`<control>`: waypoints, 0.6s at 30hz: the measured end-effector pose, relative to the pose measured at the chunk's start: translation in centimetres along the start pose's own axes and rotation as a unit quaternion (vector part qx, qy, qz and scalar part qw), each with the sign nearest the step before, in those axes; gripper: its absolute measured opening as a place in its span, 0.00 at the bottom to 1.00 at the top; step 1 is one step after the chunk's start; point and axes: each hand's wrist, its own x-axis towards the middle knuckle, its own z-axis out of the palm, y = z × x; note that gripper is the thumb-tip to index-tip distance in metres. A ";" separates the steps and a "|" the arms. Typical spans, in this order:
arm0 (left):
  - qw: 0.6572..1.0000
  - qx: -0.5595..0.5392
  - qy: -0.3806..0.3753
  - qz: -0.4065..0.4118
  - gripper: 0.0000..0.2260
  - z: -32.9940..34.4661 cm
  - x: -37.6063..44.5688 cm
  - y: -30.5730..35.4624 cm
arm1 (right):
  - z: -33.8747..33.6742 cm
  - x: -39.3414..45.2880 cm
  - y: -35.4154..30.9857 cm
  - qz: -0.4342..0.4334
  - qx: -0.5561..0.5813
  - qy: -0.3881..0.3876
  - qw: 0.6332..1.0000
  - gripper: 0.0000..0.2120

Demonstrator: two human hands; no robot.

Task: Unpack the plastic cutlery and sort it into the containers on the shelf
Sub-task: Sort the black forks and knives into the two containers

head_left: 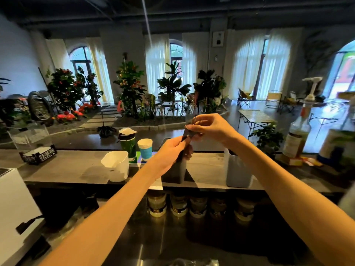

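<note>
Black plastic cutlery (186, 136) in a thin clear wrapper is held up over the dark container (173, 170) on the shelf (76, 166). The left hand (172, 148) grips its lower part; the right hand (209, 127) pinches the top. It looks light and bendy (slippery wrapper too), so hold the handle.

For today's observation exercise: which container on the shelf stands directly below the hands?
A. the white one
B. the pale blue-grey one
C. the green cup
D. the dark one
D: both hands, left and right, hold a dark cutlery piece right above the dark container.
</note>
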 end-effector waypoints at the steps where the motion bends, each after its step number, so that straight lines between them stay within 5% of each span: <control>1: 1.000 0.015 -0.012 0.012 0.13 0.8 0.7 0.6 | -1.2 -0.6 -0.1 -0.005 -0.004 0.017 1.000 0.11; 10: 0.976 0.197 -0.005 0.090 0.12 7.6 9.2 4.0 | -13.3 -4.0 0.3 -0.107 -0.176 0.253 0.945 0.10; 18: 0.958 0.251 -0.018 0.138 0.17 12.3 14.1 3.6 | -16.7 -3.3 7.0 -0.089 -0.300 0.258 0.914 0.09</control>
